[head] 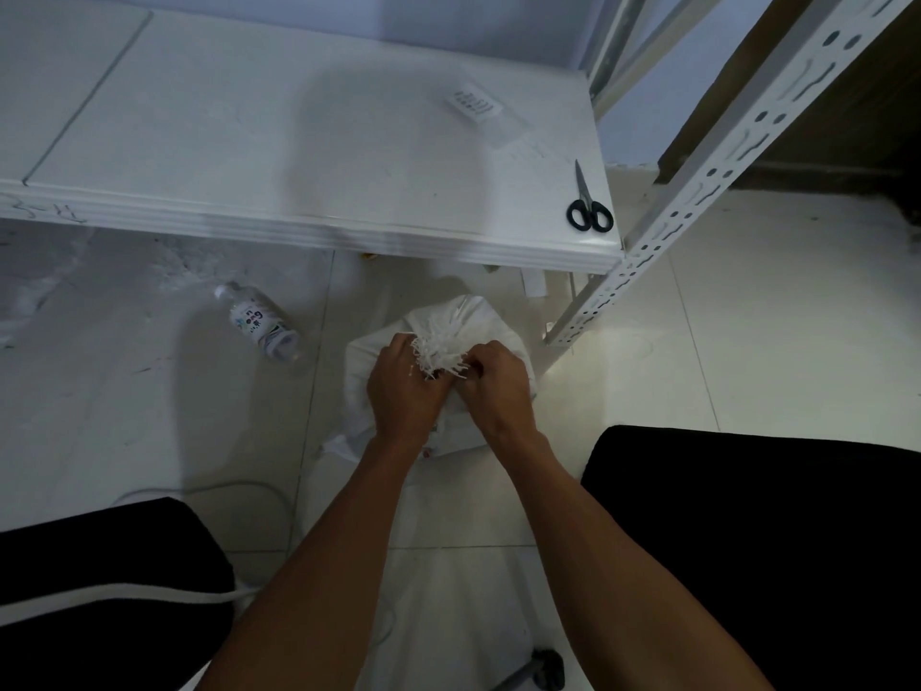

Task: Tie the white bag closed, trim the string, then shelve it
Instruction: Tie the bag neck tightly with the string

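Head view: one white bag point(478, 321) on the floor below the shelf point(309, 157), mouth gathered into a frayed tuft (string not distinguishable). Left hand point(404, 386) and right hand point(494, 380) both clenched around the neck. One pair of scissors point(588, 204) on the shelf; one bottle point(261, 322) lying nearby.

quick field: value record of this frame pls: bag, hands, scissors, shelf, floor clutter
bag: white bag on the tiled floor, neck gathered with frayed ends sticking up
left hand: left hand gripping the gathered neck
right hand: right hand pinching at the neck, string itself not discernible
scissors: black-handled scissors, untouched, near the shelf's right front corner
shelf: white shelf, bag not on it
floor clutter: plastic bottle lying on its side, left of the bag
stage: tying, not yet trimmed
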Demonstrator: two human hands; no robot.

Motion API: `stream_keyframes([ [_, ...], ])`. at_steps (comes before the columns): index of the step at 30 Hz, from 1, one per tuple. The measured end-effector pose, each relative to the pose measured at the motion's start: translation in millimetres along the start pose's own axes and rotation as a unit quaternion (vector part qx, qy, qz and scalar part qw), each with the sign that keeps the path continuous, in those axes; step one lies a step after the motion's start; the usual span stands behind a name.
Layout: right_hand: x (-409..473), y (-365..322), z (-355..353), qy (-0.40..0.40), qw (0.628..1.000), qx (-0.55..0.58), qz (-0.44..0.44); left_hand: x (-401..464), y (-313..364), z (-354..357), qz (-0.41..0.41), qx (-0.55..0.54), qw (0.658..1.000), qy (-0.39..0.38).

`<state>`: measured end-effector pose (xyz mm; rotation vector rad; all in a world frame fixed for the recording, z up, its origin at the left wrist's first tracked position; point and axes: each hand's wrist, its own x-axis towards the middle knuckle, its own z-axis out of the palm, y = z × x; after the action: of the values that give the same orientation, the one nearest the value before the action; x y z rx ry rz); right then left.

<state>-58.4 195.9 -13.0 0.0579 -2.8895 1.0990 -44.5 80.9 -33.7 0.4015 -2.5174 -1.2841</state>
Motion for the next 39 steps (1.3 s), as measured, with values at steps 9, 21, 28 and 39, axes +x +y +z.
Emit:
stream_keyframes([
  [9, -9, 7, 0, 0.031, 0.996, 0.083, -0.007, 4, -6, -4, -0.054, -0.098, 0.991, -0.068],
  [21, 26, 6, -18, -0.124, 0.990, -0.006, -0.074, 27, -13, -25, -0.001, -0.101, 0.977, -0.186],
  [28, 41, 14, -8, -0.153, 0.980, -0.115, -0.061, 35, -13, -24, 0.026, -0.117, 0.965, -0.234],
  [39, 40, 18, -20, -0.103, 0.993, -0.002, -0.061, 32, -14, -14, -0.035, -0.135, 0.972, -0.189],
])
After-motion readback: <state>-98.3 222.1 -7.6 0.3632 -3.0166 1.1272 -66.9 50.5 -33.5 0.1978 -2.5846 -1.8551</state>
